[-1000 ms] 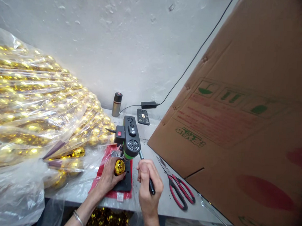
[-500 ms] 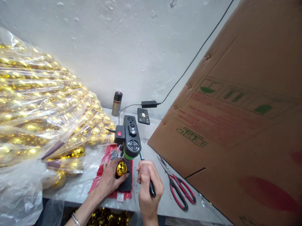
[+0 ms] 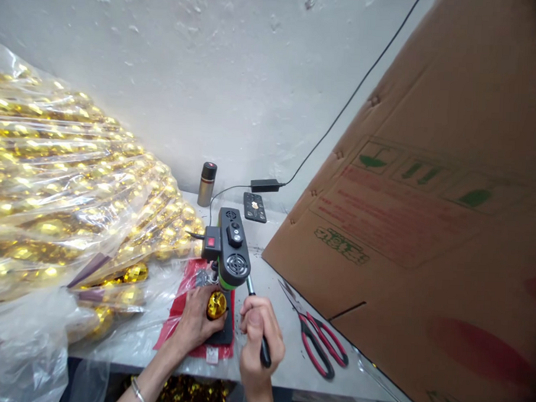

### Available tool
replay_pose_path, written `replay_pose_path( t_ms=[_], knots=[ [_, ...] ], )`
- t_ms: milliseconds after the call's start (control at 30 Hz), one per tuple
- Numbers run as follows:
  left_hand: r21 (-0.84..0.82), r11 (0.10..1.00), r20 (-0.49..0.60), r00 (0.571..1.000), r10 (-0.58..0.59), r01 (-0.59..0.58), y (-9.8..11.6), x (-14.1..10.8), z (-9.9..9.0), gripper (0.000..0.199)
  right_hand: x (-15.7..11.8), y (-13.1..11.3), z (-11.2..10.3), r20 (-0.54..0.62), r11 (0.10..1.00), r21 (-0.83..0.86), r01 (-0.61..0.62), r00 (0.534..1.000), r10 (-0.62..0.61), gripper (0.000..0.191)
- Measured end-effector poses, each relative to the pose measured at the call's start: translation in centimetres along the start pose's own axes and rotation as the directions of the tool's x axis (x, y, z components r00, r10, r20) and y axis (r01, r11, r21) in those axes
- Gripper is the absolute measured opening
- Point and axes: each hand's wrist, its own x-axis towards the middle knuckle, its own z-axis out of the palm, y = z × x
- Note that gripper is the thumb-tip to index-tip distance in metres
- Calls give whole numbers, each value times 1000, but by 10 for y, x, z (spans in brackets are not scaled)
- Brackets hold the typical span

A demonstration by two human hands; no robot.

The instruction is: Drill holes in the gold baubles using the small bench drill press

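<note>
A small black bench drill press (image 3: pixel 235 241) with a red switch stands on the table. Under its head, my left hand (image 3: pixel 197 319) grips a gold mirrored ball (image 3: pixel 216 305) over the black base plate (image 3: pixel 226 328). The fingers wrap round the ball's left and near sides, and a dark spot shows on its top. My right hand (image 3: pixel 262 337) is closed round the black grip of the drill press's lever (image 3: pixel 265 350), to the right of the head. The drill bit itself is hidden behind the head.
Red-handled scissors (image 3: pixel 319 339) lie to the right, beside a large cardboard box (image 3: pixel 405 201). A clear bag of gold balls (image 3: pixel 73 192) fills the left. Behind the press are a spray can (image 3: pixel 207 185), a phone (image 3: pixel 254 207) and a power adapter (image 3: pixel 266 185). Red plastic (image 3: pixel 174 325) lies under the base.
My right hand has moved slightly down and toward me with the lever grip. The ball has turned in my left hand, so a dark spot now shows on top.
</note>
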Motion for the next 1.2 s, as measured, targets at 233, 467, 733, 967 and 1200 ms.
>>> replay_pose_path(
  t_ms=[233, 467, 733, 967, 1200],
  knots=[
    [-8, 1000, -5, 1000, -1, 1, 3, 0, -1, 40, -15, 16, 6, -57, 999, -25, 25, 998, -27, 38],
    [2, 1000, 14, 1000, -22, 22, 4, 1, -2, 41, -27, 24, 6, -78, 1000, 19, -22, 997, 23, 37],
    [-3, 1000, -4, 1000, -9, 9, 1, 0, 1, 42, -31, 27, 11, -116, 999, 40, -20, 993, 24, 36],
    [8, 1000, -2, 1000, 5, -5, 1, 1, 0, 45, -31, 27, 14, -149, 996, 88, -27, 988, 40, 34],
    [-8, 1000, -15, 1000, 0, 0, 2, 1, 2, 47, -31, 27, 16, -156, 995, 95, -34, 987, 48, 34]
  ],
)
